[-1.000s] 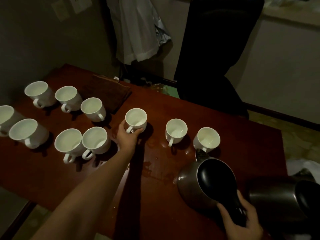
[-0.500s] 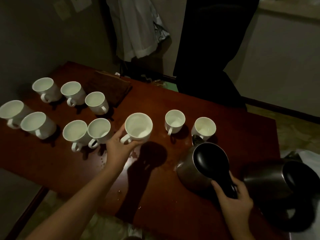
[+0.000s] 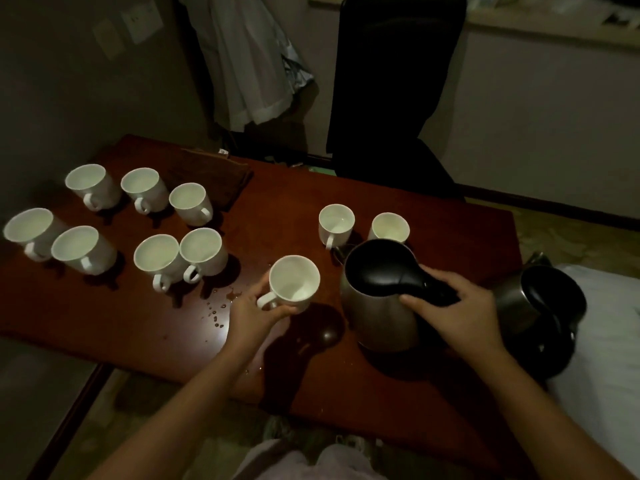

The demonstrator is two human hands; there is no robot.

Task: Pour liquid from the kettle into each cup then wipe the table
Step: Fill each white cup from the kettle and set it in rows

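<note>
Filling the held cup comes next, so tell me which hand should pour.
Right. The right hand already grips the kettle by its black handle, right beside the cup, which the left hand holds.

Brushed-metal kettle [image 3: 377, 306], glossy wooden table [image 3: 284, 209]

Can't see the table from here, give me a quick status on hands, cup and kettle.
Left hand grips a white cup, lifted off the table. Right hand holds the kettle handle, kettle upright. Water drops beside the cup.
</note>
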